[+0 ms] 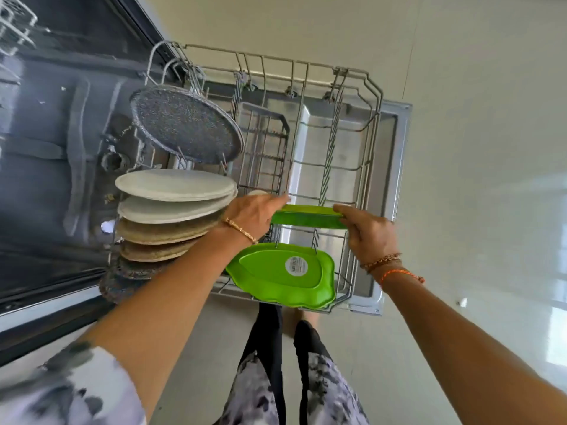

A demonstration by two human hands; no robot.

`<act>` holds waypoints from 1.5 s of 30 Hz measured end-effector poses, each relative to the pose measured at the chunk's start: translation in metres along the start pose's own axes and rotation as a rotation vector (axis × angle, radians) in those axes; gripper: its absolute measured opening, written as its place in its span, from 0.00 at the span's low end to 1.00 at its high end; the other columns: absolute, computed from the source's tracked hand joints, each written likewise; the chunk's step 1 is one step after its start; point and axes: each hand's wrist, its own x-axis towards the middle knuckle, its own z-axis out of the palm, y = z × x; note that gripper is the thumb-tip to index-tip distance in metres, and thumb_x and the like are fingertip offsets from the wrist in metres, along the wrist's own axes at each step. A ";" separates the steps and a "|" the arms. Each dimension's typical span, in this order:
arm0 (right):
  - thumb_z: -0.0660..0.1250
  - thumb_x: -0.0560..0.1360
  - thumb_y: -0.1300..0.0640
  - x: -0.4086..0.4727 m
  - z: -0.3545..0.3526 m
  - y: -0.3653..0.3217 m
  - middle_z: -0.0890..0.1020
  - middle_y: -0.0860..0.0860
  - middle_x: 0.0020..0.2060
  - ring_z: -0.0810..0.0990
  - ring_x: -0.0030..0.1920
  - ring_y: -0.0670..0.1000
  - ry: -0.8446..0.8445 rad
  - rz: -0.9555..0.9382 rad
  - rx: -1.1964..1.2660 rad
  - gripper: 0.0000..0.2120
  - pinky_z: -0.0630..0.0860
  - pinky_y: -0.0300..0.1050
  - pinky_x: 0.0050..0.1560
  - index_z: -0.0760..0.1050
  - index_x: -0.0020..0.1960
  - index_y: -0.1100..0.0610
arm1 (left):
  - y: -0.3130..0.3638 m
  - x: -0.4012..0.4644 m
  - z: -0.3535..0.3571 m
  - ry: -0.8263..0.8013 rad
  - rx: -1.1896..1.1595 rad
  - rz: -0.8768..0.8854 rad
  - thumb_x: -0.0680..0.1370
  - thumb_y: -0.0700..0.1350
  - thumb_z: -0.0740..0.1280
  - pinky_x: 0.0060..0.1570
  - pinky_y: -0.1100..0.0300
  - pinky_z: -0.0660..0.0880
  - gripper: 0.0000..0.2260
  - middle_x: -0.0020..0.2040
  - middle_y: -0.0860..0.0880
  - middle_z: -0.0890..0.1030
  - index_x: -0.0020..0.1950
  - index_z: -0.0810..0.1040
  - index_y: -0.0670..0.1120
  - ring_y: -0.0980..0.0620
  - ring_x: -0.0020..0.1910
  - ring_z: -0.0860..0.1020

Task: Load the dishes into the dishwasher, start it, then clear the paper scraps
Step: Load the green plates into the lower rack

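The dishwasher's lower wire rack (372, 96) is pulled out over the open door (395, 167). Both hands hold a green plate (306, 216) edge-on above the rack's tines: my left hand (254, 211) grips its left end, my right hand (369, 233) its right end. A second green plate (282, 276) with a round white sticker leans in the rack's near end. Along the rack's left side stand several plates on edge: white plates (175, 185), beige plates (162, 231) and dark speckled ones (184, 127).
The dishwasher tub (46, 133) gapes at the left, with a spray arm inside. A cutlery basket (264, 148) sits in the rack's middle. Pale tiled floor (475, 118) spreads to the right. My legs and feet stand at the rack's near edge.
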 end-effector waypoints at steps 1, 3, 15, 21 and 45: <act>0.56 0.66 0.61 -0.005 0.003 -0.001 0.85 0.54 0.35 0.82 0.28 0.55 0.000 0.015 0.022 0.18 0.76 0.41 0.22 0.83 0.46 0.59 | 0.000 -0.004 0.007 0.026 -0.030 -0.014 0.77 0.34 0.59 0.49 0.50 0.75 0.23 0.64 0.46 0.76 0.70 0.68 0.51 0.41 0.56 0.78; 0.56 0.66 0.61 -0.016 0.007 -0.002 0.85 0.54 0.36 0.82 0.28 0.56 -0.007 0.054 0.061 0.19 0.77 0.45 0.22 0.83 0.47 0.60 | 0.000 -0.012 0.014 0.125 -0.108 0.060 0.71 0.27 0.64 0.39 0.49 0.78 0.24 0.56 0.44 0.82 0.62 0.78 0.46 0.39 0.46 0.82; 0.58 0.70 0.60 -0.045 0.012 0.001 0.85 0.55 0.42 0.84 0.34 0.56 -0.054 0.127 0.097 0.17 0.80 0.48 0.28 0.82 0.51 0.61 | -0.003 -0.008 0.043 0.296 0.076 0.301 0.69 0.35 0.53 0.23 0.52 0.77 0.19 0.42 0.45 0.85 0.44 0.84 0.43 0.41 0.35 0.83; 0.59 0.70 0.56 -0.058 0.009 0.001 0.84 0.56 0.46 0.85 0.39 0.57 -0.220 0.042 0.047 0.17 0.80 0.52 0.27 0.82 0.52 0.60 | -0.007 -0.022 0.049 0.281 0.185 0.337 0.67 0.32 0.66 0.29 0.51 0.78 0.12 0.43 0.42 0.84 0.46 0.84 0.41 0.41 0.37 0.83; 0.59 0.77 0.64 -0.042 0.043 0.001 0.67 0.53 0.69 0.70 0.65 0.58 -0.804 0.523 -0.222 0.27 0.73 0.52 0.58 0.59 0.73 0.47 | 0.012 -0.007 0.086 -0.165 -0.002 -0.127 0.78 0.34 0.59 0.72 0.54 0.53 0.25 0.75 0.43 0.58 0.74 0.59 0.46 0.44 0.74 0.56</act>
